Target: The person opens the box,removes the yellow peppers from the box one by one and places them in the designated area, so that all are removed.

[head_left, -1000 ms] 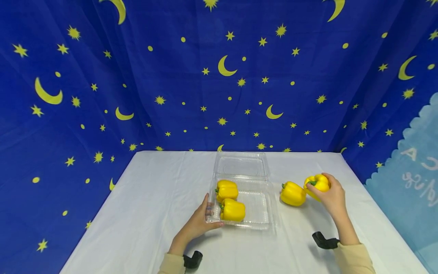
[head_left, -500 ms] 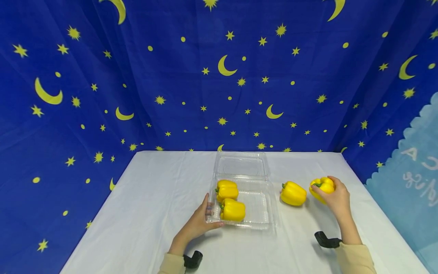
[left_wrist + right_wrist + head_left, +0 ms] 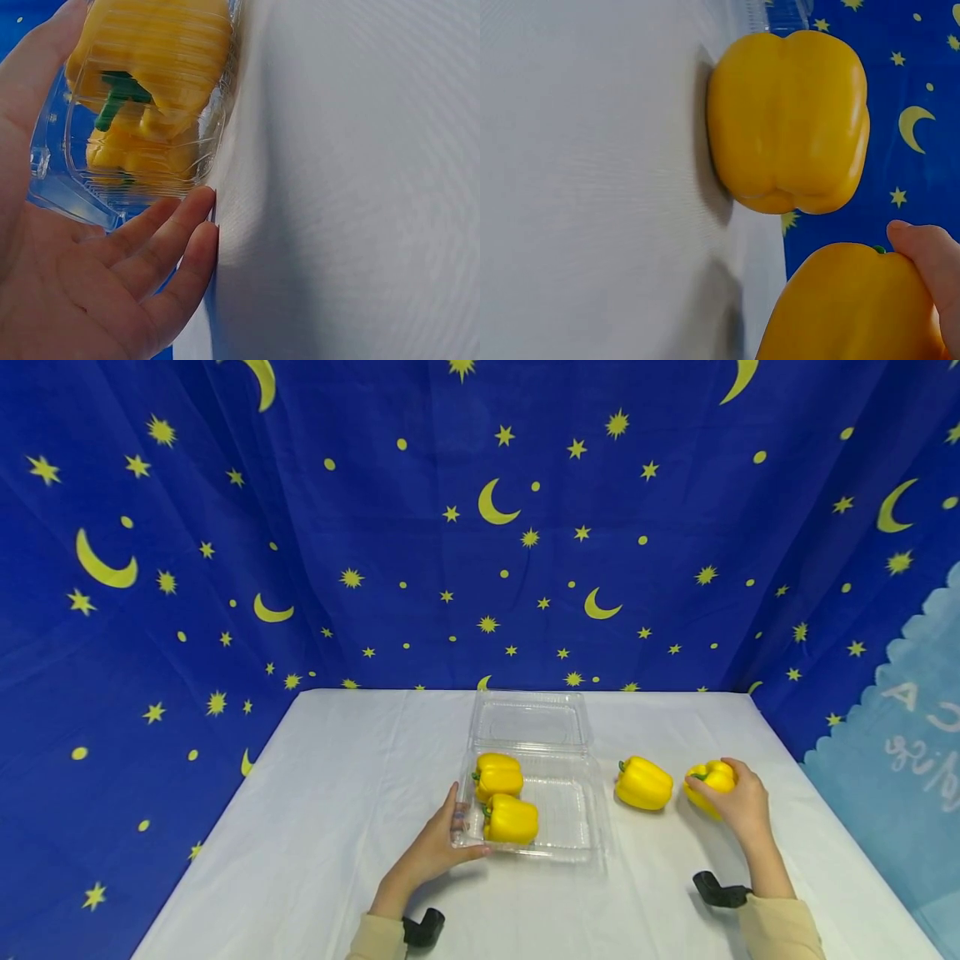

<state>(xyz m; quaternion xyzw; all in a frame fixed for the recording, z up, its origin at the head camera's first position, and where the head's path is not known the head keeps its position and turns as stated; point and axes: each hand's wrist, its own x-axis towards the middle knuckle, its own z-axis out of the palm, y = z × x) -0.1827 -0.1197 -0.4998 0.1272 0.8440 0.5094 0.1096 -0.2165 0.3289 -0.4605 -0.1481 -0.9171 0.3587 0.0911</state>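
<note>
My left hand (image 3: 438,842) holds the near left corner of a clear plastic clamshell container (image 3: 562,814), its fingers along the side wall. In the left wrist view, fingertips (image 3: 201,196) touch the ribbed wall low by the tablecloth. Two yellow bell peppers, the rear one (image 3: 498,775) and the front one (image 3: 512,820), lie in the container's left half, green stems to the left. On the right, my right hand (image 3: 742,797) grips another yellow bell pepper (image 3: 708,785), thumb by its stem. A loose yellow bell pepper (image 3: 643,783) lies between that hand and the container.
The container's lid (image 3: 529,722) is folded back flat toward the rear of the white-clothed table (image 3: 360,752). A blue curtain (image 3: 420,543) with stars and moons surrounds the table. A light-blue panel (image 3: 907,760) hangs at the right.
My right hand has moved to the right and nearer to me with its bell pepper, widening the gap to the loose one. My left hand stays on the container.
</note>
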